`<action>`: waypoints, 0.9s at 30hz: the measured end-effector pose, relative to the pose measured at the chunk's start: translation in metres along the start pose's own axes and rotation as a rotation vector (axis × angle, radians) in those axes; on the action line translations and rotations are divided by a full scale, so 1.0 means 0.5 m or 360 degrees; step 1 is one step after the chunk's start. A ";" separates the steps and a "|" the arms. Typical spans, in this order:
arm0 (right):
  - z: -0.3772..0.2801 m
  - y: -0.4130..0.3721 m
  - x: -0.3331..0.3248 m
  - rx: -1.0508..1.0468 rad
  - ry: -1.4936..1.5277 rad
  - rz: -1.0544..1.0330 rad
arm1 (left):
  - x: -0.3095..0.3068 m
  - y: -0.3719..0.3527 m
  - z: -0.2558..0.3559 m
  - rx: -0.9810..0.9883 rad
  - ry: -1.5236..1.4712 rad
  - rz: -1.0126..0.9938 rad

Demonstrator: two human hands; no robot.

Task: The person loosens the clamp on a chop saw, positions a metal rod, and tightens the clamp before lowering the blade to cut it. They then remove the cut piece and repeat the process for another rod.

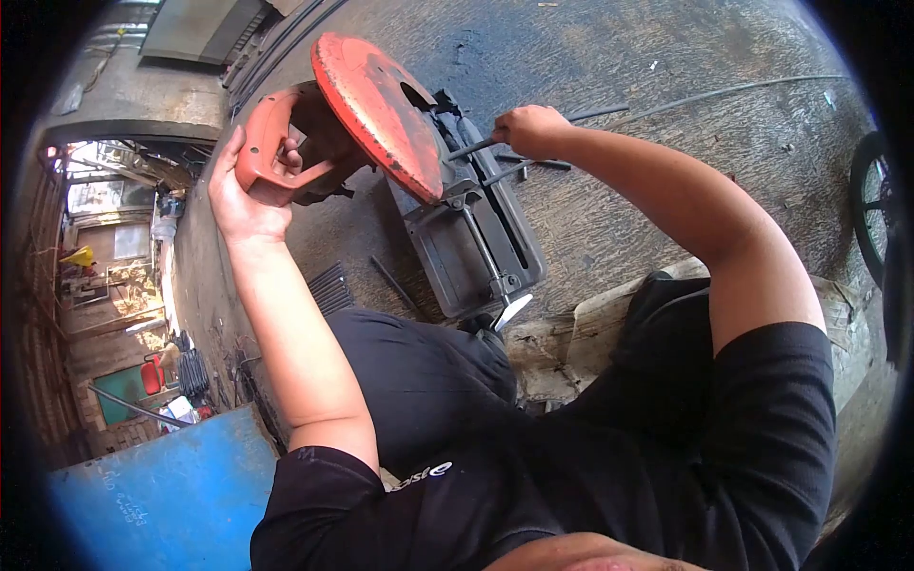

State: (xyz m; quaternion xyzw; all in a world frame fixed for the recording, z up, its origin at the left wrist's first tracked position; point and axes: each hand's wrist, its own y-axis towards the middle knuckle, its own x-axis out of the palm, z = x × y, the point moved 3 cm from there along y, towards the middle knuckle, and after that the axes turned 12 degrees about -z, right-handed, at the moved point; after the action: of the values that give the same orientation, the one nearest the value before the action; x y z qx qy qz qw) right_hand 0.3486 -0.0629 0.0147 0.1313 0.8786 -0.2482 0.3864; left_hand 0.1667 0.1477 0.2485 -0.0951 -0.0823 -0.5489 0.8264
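Note:
A cut-off saw stands on the floor in front of my knees, with a worn red disc guard [376, 114] and a grey metal base [440, 257]. My left hand [249, 195] is wrapped around its red handle [269, 133], at the left of the guard. My right hand [533, 130] grips a thin dark metal rod [471, 149], whose near end runs in beside the guard at the saw's clamp. The rod's other end sticks out to the right past my fist. The guard hides the cutting disc's contact with the rod.
Dark rods [331, 288] lie bundled left of the base, and short pieces [547, 164] lie to its right. A long thin rod [752, 86] crosses the floor. A spoked wheel [868, 205] stands at far right, a blue panel [171, 485] at lower left.

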 end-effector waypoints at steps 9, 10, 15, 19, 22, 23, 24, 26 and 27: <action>0.031 -0.027 -0.021 -0.0101 -0.0100 0.0086 | 0.003 -0.004 -0.001 -0.0002 0.0016 0.0025; 0.033 -0.025 -0.016 -0.0106 -0.0102 0.0086 | 0.003 -0.003 -0.002 -0.0016 -0.0013 -0.0004; 0.025 -0.030 -0.012 -0.0287 0.0012 0.0205 | -0.003 0.001 -0.002 -0.0003 -0.0020 -0.0056; 0.021 -0.030 -0.012 -0.0330 -0.0084 0.0214 | 0.000 -0.001 -0.001 0.0006 -0.0004 -0.0041; 0.015 -0.031 -0.013 -0.0213 -0.0025 0.0051 | 0.001 -0.001 -0.001 0.0009 0.0001 -0.0075; 0.015 -0.030 -0.011 -0.0175 0.0002 0.0025 | 0.003 -0.001 -0.001 0.0010 0.0000 -0.0072; 0.015 -0.030 -0.010 -0.0137 0.0029 -0.0001 | 0.005 -0.002 -0.002 0.0006 -0.0018 -0.0067; 0.038 -0.003 0.011 -0.0251 0.0023 0.0038 | 0.001 -0.002 -0.002 0.0006 -0.0039 -0.0056; 0.039 0.002 0.015 -0.0363 0.0019 0.0081 | -0.002 -0.001 -0.003 0.0007 -0.0038 -0.0090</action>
State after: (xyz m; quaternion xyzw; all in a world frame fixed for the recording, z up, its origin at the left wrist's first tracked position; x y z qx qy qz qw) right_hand 0.3562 -0.0724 -0.0024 0.1103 0.8997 -0.1360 0.3998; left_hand 0.1661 0.1483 0.2469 -0.0974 -0.0960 -0.5708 0.8096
